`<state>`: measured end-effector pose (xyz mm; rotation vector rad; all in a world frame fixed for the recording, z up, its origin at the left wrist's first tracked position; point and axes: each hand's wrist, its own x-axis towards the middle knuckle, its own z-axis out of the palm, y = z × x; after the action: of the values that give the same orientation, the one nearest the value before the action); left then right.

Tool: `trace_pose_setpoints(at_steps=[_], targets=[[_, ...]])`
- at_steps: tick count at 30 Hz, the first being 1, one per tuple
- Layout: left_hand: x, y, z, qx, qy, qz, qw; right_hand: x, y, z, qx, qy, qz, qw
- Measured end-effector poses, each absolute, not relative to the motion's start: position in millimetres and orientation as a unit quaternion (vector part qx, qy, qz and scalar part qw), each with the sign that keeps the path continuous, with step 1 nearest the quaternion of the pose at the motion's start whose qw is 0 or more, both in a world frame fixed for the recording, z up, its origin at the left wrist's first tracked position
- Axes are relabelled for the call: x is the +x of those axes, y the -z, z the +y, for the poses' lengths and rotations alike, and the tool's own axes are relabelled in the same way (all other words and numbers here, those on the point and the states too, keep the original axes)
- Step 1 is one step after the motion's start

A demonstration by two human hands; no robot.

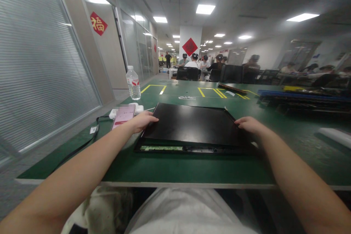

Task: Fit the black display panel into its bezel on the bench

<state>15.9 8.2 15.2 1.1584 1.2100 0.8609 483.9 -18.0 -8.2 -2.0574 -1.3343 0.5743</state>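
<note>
A flat black monitor panel [192, 124] lies on the green table [164, 170] in front of me. Its near edge shows an exposed strip with a green circuit board [161, 148]. My left hand [142, 120] rests on the panel's left edge, fingers curled over it. At the right edge, my right hand [249, 124] lies with its fingers bent over the rim. Both hands grip the panel from opposite sides.
A pink phone [123, 116] and a white power strip [137, 109] with a black cable lie left of the panel. A water bottle [133, 83] stands behind them. Stacked dark panels [301, 98] sit at the right. Several people sit at far tables.
</note>
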Motion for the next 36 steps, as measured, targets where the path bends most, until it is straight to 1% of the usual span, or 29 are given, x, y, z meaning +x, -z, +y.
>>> trace_pose_setpoints(at_steps=[10, 15, 21, 24, 29, 33, 36], targets=[[18.1, -17.9, 7.0, 0.481, -0.411, 0.534, 0.560, 482.6, 7.5, -20.2, -0.774, -0.211, -0.515, 0.303], [14.4, -16.0, 10.7, 0.495, -0.423, 0.511, 0.561, 483.3, 8.8, -21.1, -0.769, -0.212, -0.514, 0.316], [14.0, -12.9, 12.1, 0.516, -0.419, 0.520, 0.536, 483.9, 13.1, -21.5, -0.771, -0.244, -0.497, 0.316], [15.0, -12.2, 10.9, 0.513, -0.419, 0.517, 0.542, 487.0, 17.4, -20.7, -0.758, -0.245, -0.510, 0.324], [14.5, -7.1, 12.5, 0.529, -0.422, 0.509, 0.533, 490.6, 17.0, -17.8, -0.756, -0.244, -0.528, 0.299], [13.7, -3.2, 15.3, 0.529, -0.427, 0.505, 0.532, 488.4, 13.6, -17.0, -0.762, -0.227, -0.530, 0.297], [13.2, -2.9, 15.7, 0.522, -0.436, 0.500, 0.536, 486.9, 12.5, -16.2, -0.763, -0.213, -0.547, 0.271]])
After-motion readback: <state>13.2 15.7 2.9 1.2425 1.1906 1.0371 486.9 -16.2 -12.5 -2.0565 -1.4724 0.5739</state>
